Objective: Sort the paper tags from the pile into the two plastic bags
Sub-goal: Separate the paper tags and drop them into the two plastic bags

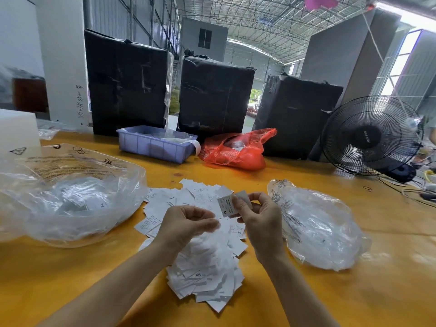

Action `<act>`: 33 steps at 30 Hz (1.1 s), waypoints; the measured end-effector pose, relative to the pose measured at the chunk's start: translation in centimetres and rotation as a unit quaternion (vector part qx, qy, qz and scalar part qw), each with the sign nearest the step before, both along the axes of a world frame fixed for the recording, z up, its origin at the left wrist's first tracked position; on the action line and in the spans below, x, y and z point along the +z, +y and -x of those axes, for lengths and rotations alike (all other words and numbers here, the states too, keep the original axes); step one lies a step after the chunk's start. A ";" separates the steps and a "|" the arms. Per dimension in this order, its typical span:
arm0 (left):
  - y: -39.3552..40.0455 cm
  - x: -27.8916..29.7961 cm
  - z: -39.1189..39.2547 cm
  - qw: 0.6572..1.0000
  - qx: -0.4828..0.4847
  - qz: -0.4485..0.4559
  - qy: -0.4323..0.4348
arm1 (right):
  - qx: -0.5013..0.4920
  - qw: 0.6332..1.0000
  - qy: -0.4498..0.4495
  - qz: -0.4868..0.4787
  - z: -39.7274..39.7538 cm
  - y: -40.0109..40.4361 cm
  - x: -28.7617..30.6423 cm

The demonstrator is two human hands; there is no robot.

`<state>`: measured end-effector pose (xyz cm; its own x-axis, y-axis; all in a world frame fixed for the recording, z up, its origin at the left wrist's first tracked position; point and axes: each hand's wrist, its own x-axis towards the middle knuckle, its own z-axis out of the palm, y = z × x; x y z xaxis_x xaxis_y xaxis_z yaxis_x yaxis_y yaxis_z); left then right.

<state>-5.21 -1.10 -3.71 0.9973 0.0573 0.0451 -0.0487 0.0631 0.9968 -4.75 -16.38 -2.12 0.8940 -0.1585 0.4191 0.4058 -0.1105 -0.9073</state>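
White tags [230,205] pinched in R hand [262,223]; L hand [186,224] curled, holding nothing.

White tags [205,263] with black print lie on a yellow desk [354,291]. The bags [70,204] are clear, the tray [153,145] lilac, another bag [236,149] red, the fan [371,135] black.

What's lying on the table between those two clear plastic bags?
In the head view, the pile of paper tags lies between the left bag and the right bag, with both hands above it.
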 end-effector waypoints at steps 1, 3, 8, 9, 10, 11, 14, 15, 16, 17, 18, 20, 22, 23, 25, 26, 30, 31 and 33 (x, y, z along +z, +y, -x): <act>0.0 0.0 0.0 1.000 -0.001 -0.003 -0.003 | -0.007 1.000 -0.005 0.018 0.0 0.1 -0.1; -0.1 0.0 0.0 1.000 -0.002 -0.008 -0.006 | -0.015 0.999 -0.007 0.044 0.1 0.3 -0.2; 0.0 0.0 0.0 1.000 0.001 -0.006 -0.011 | -0.013 0.997 -0.016 0.079 0.2 0.5 -0.5; 0.0 0.0 0.1 1.000 0.002 -0.005 -0.012 | -0.016 0.995 -0.021 0.095 0.1 0.5 -0.5; 0.0 0.0 0.1 1.000 0.002 -0.004 -0.013 | -0.019 0.993 -0.026 0.110 0.1 0.5 -0.6; 0.0 0.0 0.1 1.000 0.003 -0.005 -0.013 | -0.020 0.992 -0.030 0.123 0.1 0.6 -0.7; 0.1 0.0 0.0 1.000 0.007 -0.013 -0.010 | -0.017 0.991 -0.033 0.132 0.1 0.7 -0.8; 0.1 0.0 0.0 1.000 0.008 -0.015 -0.009 | -0.020 0.991 -0.035 0.124 0.1 0.7 -0.8; 0.2 0.0 0.0 1.000 0.009 -0.016 -0.008 | -0.026 0.993 -0.037 0.113 0.1 0.7 -0.7; 0.2 0.0 0.0 1.000 0.010 -0.017 -0.006 | -0.032 0.993 -0.040 0.102 0.1 0.6 -0.6; 0.2 0.0 0.0 1.000 0.009 -0.019 -0.005 | -0.035 0.994 -0.042 0.097 0.0 0.5 -0.5; 0.2 0.0 0.0 1.000 0.005 -0.018 -0.006 | -0.035 0.992 -0.046 0.109 0.0 0.5 -0.5; 0.1 0.0 0.0 1.000 0.005 -0.014 -0.007 | -0.036 0.988 -0.056 0.142 0.1 0.7 -0.7; 0.1 0.0 0.0 1.000 0.006 -0.012 -0.007 | -0.043 0.984 -0.065 0.159 0.2 0.8 -0.8; 0.1 0.0 0.0 1.000 0.005 -0.012 -0.008 | -0.058 0.978 -0.085 0.182 0.2 0.9 -1.0; 0.1 0.0 0.0 1.000 0.004 -0.014 -0.008 | -0.063 0.976 -0.092 0.188 0.2 0.9 -1.0; 0.1 0.0 0.0 1.000 -0.004 -0.018 -0.008 | -0.067 0.973 -0.103 0.194 0.2 1.0 -1.0; 0.1 0.0 0.0 1.000 -0.005 -0.018 -0.008 | -0.066 0.973 -0.105 0.193 0.3 1.0 -1.0; 0.1 0.0 0.0 1.000 -0.010 -0.016 -0.008 | -0.067 0.973 -0.107 0.191 0.2 1.0 -1.0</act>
